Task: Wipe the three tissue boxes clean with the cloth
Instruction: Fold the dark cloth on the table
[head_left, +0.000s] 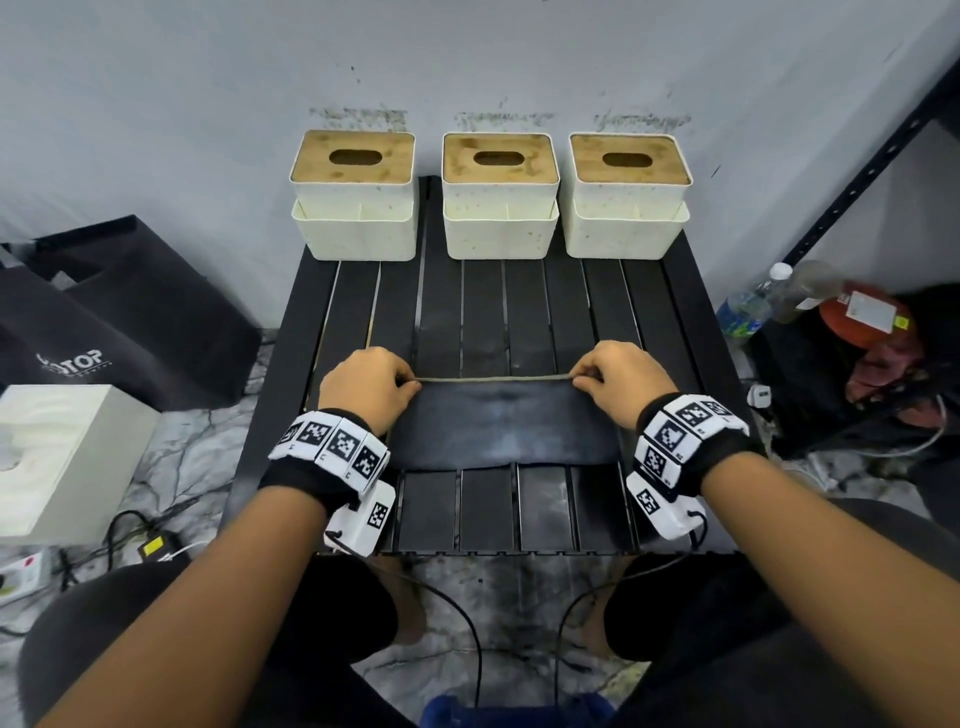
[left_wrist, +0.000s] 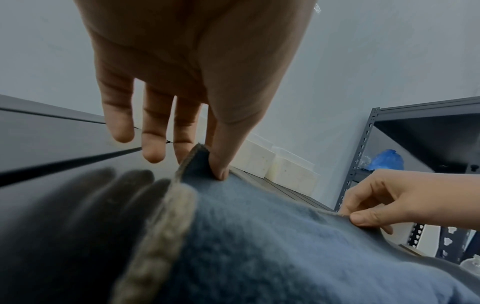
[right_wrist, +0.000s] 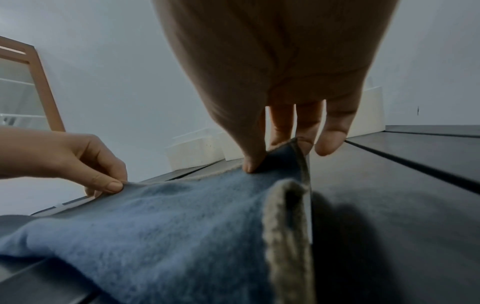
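Note:
Three cream tissue boxes with wooden slotted lids stand in a row at the table's far edge: left (head_left: 354, 195), middle (head_left: 500, 195), right (head_left: 628, 195). A dark blue-grey cloth (head_left: 504, 423) with a tan hem lies flat on the black slatted table (head_left: 519, 306). My left hand (head_left: 371, 387) pinches the cloth's far left corner (left_wrist: 197, 160) between thumb and finger. My right hand (head_left: 621, 382) pinches the far right corner (right_wrist: 280, 156). The far hem is stretched straight between both hands, well short of the boxes.
Dark bags (head_left: 124, 312) and a white box (head_left: 67, 457) sit on the floor to the left. A metal shelf (head_left: 872, 171), bottles (head_left: 753, 306) and clutter stand to the right. Cables (head_left: 467, 623) run under the table's near edge.

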